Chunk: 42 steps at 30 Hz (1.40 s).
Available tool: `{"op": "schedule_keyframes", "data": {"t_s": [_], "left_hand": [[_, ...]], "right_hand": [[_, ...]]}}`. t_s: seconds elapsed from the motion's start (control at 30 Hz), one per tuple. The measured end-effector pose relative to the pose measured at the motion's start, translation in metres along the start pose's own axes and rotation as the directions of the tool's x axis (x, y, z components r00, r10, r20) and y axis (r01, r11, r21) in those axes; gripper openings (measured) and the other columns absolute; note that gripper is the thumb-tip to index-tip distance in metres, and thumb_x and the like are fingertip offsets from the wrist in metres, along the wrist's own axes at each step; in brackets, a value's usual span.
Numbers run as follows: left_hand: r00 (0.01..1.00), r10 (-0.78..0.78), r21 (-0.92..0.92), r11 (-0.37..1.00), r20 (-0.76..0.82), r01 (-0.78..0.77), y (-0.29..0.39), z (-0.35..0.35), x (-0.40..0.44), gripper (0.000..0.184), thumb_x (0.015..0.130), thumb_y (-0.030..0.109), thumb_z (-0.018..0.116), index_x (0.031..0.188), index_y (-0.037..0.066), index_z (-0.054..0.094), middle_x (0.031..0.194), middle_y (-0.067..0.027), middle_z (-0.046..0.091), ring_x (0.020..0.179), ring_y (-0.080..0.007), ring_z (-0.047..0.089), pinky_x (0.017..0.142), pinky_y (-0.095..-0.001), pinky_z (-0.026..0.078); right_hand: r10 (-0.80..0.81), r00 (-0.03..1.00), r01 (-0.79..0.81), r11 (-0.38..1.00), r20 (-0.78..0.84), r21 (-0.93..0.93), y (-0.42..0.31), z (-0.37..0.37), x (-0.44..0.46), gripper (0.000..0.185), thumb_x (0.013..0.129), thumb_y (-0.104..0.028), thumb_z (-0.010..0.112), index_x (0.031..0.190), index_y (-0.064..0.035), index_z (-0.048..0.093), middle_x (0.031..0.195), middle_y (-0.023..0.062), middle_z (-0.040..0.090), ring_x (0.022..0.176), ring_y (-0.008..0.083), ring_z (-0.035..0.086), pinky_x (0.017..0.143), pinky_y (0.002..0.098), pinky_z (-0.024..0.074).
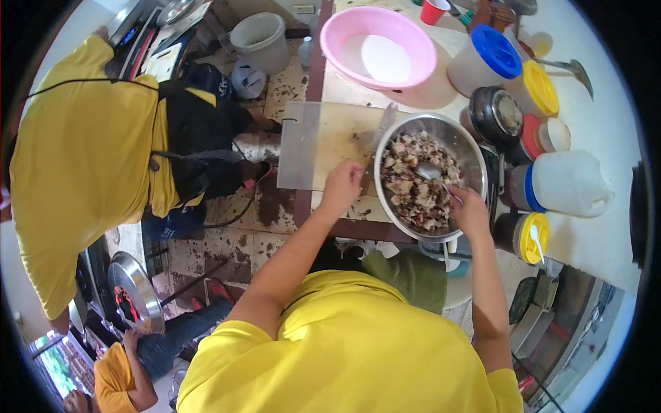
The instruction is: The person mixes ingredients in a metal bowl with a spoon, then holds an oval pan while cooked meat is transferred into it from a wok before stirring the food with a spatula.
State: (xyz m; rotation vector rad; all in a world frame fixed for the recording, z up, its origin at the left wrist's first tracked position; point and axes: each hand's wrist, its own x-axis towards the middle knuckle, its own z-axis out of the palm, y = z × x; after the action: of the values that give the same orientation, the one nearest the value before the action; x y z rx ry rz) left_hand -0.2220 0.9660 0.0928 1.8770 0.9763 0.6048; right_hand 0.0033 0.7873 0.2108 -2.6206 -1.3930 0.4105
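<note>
A large steel bowl [475, 148] holds a chopped mix of pale and dark pieces [413, 186]. My right hand [471, 212] grips a metal spoon [428, 170] by its handle, the spoon's head resting in the mix. Just left of the bowl, above the cutting board [330, 138], my left hand [343, 186] has its fingers curled in; whatever is inside them, if anything, is hidden. A knife [387, 124] lies on the board beside the bowl, partly covered by its rim.
A pink basin [330, 41] and a red cup [434, 10] stand at the back. Along the right are a blue-lidded tub [475, 65], a dark pot [496, 113], a plastic jug [568, 182] and a yellow-lidded jar [533, 237]. Two people in yellow [82, 165] and orange [113, 378] are at left.
</note>
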Motion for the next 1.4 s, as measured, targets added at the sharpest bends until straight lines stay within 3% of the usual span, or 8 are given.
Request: {"op": "schedule_keyframes", "data": {"t_s": [0.1,0.23,0.4,0.6,0.8,1.03,1.23,1.4], "left_hand": [[0.995,0.034,0.25,0.967,0.094,-0.056,0.015,0.006,0.005,0.044,0.072,0.005,0.067,0.11,0.001,0.045,0.1,-0.0223,0.053,0.084,-0.0378,0.058,0.072,-0.0418,0.05],[0.978,-0.11,0.403,0.915,0.18,0.029,0.015,0.015,0.021,0.052,0.071,0.004,0.066,0.116,0.002,0.039,0.108,-0.0239,0.048,0.095,-0.0415,0.054,0.08,-0.0468,0.046],[0.992,-0.038,0.458,0.889,0.119,-0.021,0.008,0.001,0.033,0.043,0.068,0.003,0.067,0.107,0.004,0.048,0.095,-0.022,0.055,0.091,-0.041,0.055,0.078,-0.0466,0.046],[0.983,-0.129,0.517,0.855,0.128,0.045,-0.005,-0.024,0.051,0.04,0.067,0.011,0.071,0.102,0.002,0.056,0.088,-0.0184,0.056,0.085,-0.0374,0.056,0.074,-0.0432,0.046],[0.995,0.067,0.14,0.987,0.079,-0.077,0.019,-0.012,0.034,0.032,0.081,0.012,0.062,0.112,0.006,0.055,0.089,-0.0178,0.058,0.08,-0.0326,0.059,0.074,-0.039,0.047],[0.922,-0.325,-0.205,0.907,0.212,0.367,0.057,0.018,0.006,0.065,0.083,-0.006,0.051,0.14,0.016,0.032,0.082,-0.0071,0.054,0.069,-0.0158,0.059,0.048,-0.0292,0.052],[0.889,-0.421,-0.314,0.831,0.183,0.458,0.066,0.009,0.011,0.061,0.084,-0.009,0.049,0.138,0.015,0.036,0.085,-0.0051,0.052,0.07,-0.0159,0.059,0.05,-0.0288,0.057],[0.912,-0.397,-0.374,0.833,0.106,0.406,0.043,-0.002,0.008,0.043,0.085,-0.004,0.051,0.126,0.007,0.045,0.083,-0.0034,0.051,0.07,-0.0134,0.057,0.053,-0.0282,0.056]], "right_hand": [[0.121,0.993,-0.115,0.956,-0.005,0.27,0.022,-0.002,-0.015,0.029,0.08,-0.01,0.062,0.109,-0.0078,0.064,0.076,0.0144,0.061,0.07,0.0247,0.061,0.065,0.0349,0.047],[0.315,0.949,-0.311,0.915,0.025,0.258,0.022,-0.023,-0.043,0.027,0.078,-0.005,0.064,0.105,-0.0046,0.065,0.066,0.0102,0.056,0.06,0.0154,0.051,0.06,0.0283,0.0433],[0.25,0.968,-0.243,0.951,-0.014,0.189,0.029,-0.056,-0.078,0.023,0.074,-0.002,0.062,0.096,-0.0034,0.068,0.082,0.0206,0.064,0.074,0.0337,0.063,0.068,0.0364,0.0483],[0.314,0.948,-0.298,0.933,-0.054,0.204,0.017,0.035,-0.038,0.029,0.075,-0.008,0.057,0.103,-0.0089,0.065,0.09,0.021,0.063,0.086,0.0366,0.061,0.078,0.0439,0.0486],[0.256,0.965,-0.24,0.949,-0.052,0.203,0.009,-0.048,-0.066,0.029,0.074,-0.002,0.059,0.102,-0.0049,0.064,0.09,0.0245,0.062,0.087,0.0391,0.061,0.079,0.0454,0.0483],[0.346,0.934,-0.346,0.938,0.093,-0.021,0.03,-0.012,0.013,0.019,0.077,-0.005,0.052,0.091,0.0015,0.064,0.095,0.0248,0.062,0.092,0.0389,0.061,0.078,0.0449,0.0506],[0.109,0.992,-0.122,0.932,0.057,0.342,0.025,0.047,0.059,0.027,0.076,-0.011,0.061,0.102,-0.0065,0.065,0.098,0.0217,0.062,0.091,0.0369,0.061,0.081,0.0445,0.0494],[-0.06,0.998,0.06,0.996,0.005,0.072,-0.007,0.025,0.0,0.045,0.075,-0.01,0.059,0.12,-0.0108,0.055,0.106,0.0196,0.056,0.083,0.036,0.062,0.072,0.0432,0.0513]]}}
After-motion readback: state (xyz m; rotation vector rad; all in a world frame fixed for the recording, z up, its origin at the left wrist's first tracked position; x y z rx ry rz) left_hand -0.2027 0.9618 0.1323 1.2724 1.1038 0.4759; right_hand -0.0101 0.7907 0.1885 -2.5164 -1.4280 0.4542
